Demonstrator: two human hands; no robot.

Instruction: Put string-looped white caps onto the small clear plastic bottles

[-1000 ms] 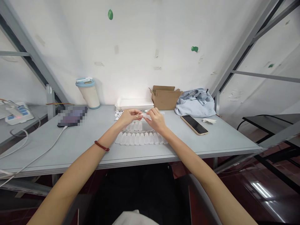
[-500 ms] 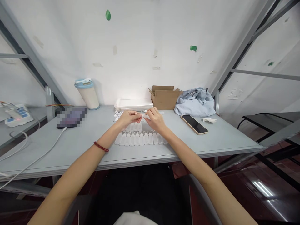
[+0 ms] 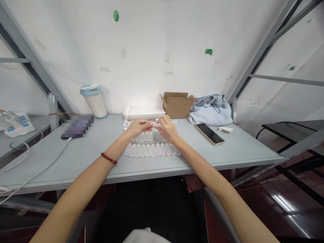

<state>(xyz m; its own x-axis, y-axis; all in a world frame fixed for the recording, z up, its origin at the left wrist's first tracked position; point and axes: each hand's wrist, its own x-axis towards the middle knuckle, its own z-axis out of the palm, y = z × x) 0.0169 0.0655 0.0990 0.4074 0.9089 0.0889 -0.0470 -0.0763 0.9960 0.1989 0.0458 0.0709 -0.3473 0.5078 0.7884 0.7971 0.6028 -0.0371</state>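
Note:
My left hand (image 3: 138, 128) is closed in a pinch, thumb and forefinger together at a small white piece (image 3: 155, 124). Facing it, my right hand (image 3: 167, 129) pinches the other side of the same piece, which is too small and covered to name further. Below both hands, a row of translucent white tag-like pieces (image 3: 152, 150) with thin cords at their tops lies on the table. A shorter row of similar pieces (image 3: 144, 136) shows behind it, partly hidden by my hands. Several small white round parts (image 3: 127, 124) lie left of my left fingers.
Behind my hands are a stack of white flat sheets (image 3: 145, 112) and an open cardboard box (image 3: 178, 107). Bluish cloth (image 3: 211, 111), a phone (image 3: 209, 134) and crumpled tissue (image 3: 225, 129) are at right. A lidded cup (image 3: 95, 103) and a blurred-out device with a cable (image 3: 78, 126) stand left.
My hands stay almost in place, with only a slight shift of the fingers. More of the small white piece shows between the fingertips. Nothing on the table has moved.

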